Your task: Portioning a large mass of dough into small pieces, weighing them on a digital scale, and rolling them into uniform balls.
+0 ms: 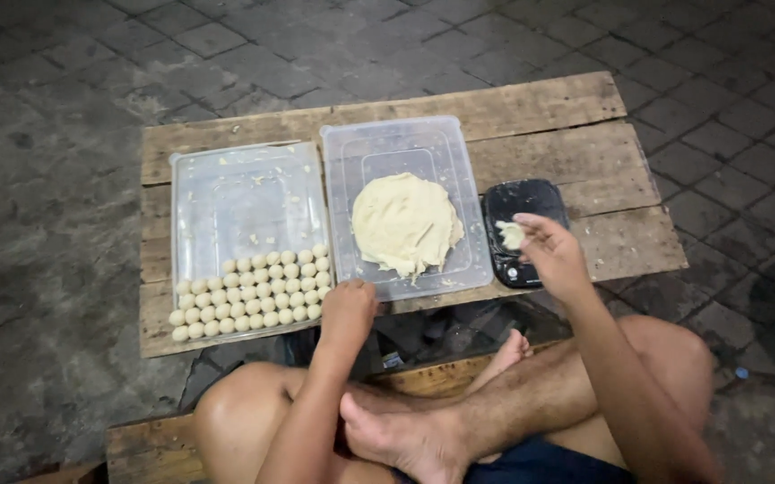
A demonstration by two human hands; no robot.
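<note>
step: weighing a dough bit (511, 235) on the black scale (523, 231), judging by the setup
right hand (550, 254): fingers loosely pinching at it
left hand (348, 309): curled by the tray of balls (248, 291), grip unclear
next: probably needing rolling, then joining the rows

There is one view only, from a camera on the seated person's head. It looks steeply down and forward over crossed legs at the low wooden tabletop (567, 116), fairly close, with paved ground all around.

Bare arms without sleeves, bare legs and bare feet, and dark blue shorts at the lap.
</note>
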